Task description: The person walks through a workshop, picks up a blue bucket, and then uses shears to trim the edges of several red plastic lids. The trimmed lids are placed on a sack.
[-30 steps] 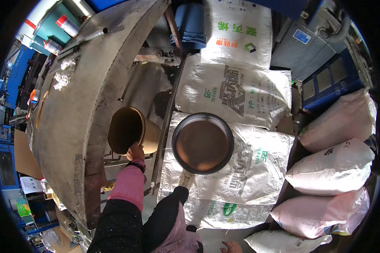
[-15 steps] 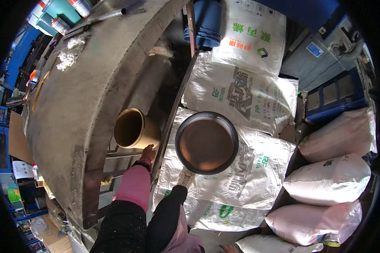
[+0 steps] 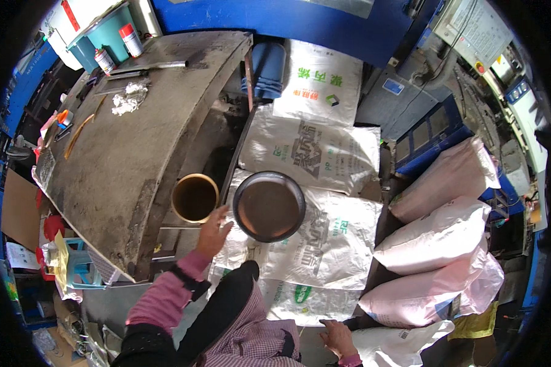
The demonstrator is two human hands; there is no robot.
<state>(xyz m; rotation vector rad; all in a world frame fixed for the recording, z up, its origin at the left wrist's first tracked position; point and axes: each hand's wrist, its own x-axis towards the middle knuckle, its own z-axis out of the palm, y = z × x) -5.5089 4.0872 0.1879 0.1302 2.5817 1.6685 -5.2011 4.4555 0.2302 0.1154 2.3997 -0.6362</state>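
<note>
My left hand (image 3: 212, 233) is open, its fingers apart, in the gap between a tan bucket (image 3: 179, 212) and a dark-rimmed round pot (image 3: 299, 230). The bucket stands beside the metal table, its inside in shadow. Brown on the inside, the pot rests on flattened white woven sacks (image 3: 343, 263); its contents, if any, I cannot make out. At the lower edge, my right hand (image 3: 338, 337) holds nothing visible, fingers spread, near a full white sack (image 3: 398, 344).
A worn metal table (image 3: 128, 177) fills the left side, with spray cans (image 3: 130, 40) and a crumpled white clump (image 3: 130, 99) on it. Full pale sacks (image 3: 434, 235) line the right. Blue buckets (image 3: 266, 70) stand at the back. My black-clad leg (image 3: 223, 309) reaches toward the pot.
My left hand has come off the tan bucket and shifted toward the pot. The bucket looks more upright. More of my right hand shows, and the view has tilted up.
</note>
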